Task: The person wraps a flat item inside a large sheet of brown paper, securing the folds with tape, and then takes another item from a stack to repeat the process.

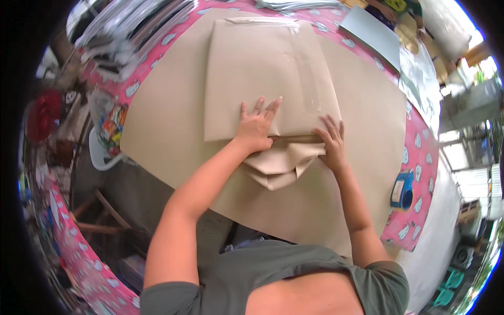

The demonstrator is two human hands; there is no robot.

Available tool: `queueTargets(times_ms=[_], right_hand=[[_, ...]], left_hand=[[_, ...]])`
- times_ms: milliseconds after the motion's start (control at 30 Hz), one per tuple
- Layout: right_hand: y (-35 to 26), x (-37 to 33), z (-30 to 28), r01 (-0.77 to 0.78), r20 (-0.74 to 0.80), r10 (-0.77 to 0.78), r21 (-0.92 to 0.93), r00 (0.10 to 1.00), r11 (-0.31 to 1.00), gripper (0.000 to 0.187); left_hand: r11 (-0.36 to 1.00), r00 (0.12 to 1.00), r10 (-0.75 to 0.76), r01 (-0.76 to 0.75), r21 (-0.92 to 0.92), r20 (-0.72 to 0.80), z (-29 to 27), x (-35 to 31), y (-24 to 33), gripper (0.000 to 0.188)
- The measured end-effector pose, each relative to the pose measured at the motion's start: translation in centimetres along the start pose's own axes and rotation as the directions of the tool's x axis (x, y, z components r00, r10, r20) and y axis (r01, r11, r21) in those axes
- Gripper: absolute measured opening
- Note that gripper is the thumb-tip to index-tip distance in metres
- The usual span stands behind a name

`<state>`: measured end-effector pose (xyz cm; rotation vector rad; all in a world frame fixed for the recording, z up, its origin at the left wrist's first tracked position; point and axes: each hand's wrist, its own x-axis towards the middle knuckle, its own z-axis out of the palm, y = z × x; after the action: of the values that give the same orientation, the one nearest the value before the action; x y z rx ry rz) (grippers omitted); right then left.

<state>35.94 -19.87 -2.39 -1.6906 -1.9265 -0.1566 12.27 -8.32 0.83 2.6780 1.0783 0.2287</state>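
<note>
A large flat package wrapped in brown kraft paper [257, 68] lies before me, with clear tape running down its right side and along its far edge. At its near end the wrapping forms a loose, creased flap [273, 167] that bulges toward me. My left hand [254, 128] presses on the package near that end, fingers spread and thumb by the fold. At the near right corner, my right hand [332, 140] rests with its fingers apart, touching the package edge and the side of the flap. Its thumb is hidden.
Beneath the package, a wide brown paper sheet [163, 110] covers the pink patterned tablecloth [420, 181]. A blue tape roll [402, 190] sits at the right. Plastic-wrapped stacks [131, 31] lie far left, a grey flat board [371, 38] far right. Another person [415, 10] is beyond it.
</note>
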Motion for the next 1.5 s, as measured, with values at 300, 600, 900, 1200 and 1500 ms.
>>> queueTargets(times_ms=[300, 600, 900, 1200, 1500], right_hand=[[-0.5, 2.3, 0.4, -0.079, -0.063, 0.089, 0.145, 0.994, 0.986, 0.020], [-2.3, 3.3, 0.0, -0.372, 0.078, 0.364, 0.243, 0.928, 0.896, 0.033], [-0.8, 4.1, -0.3, -0.355, 0.150, 0.334, 0.155, 0.931, 0.922, 0.030], [-6.5, 11.5, 1.6, -0.112, 0.268, 0.179, -0.248, 0.947, 0.962, 0.104], [-8.4, 12.9, 4.9, -0.199, 0.245, 0.247, -0.203, 0.938, 0.959, 0.102]], left_hand=[[0.987, 0.941, 0.129, -0.153, 0.054, 0.313, -5.0, -5.2, -11.2, 0.101], [0.992, 0.959, -0.125, 0.114, -0.057, -0.255, 0.2, -12.2, -9.6, 0.055], [0.853, 0.802, -0.332, 0.030, -0.521, -0.497, 0.9, -6.5, -6.1, 0.025], [0.822, 0.688, -0.541, 0.311, -0.477, -0.483, 1.4, -5.3, -4.4, 0.031], [0.505, 0.503, -0.858, 0.791, -0.347, -0.102, -1.4, -3.9, -3.9, 0.109]])
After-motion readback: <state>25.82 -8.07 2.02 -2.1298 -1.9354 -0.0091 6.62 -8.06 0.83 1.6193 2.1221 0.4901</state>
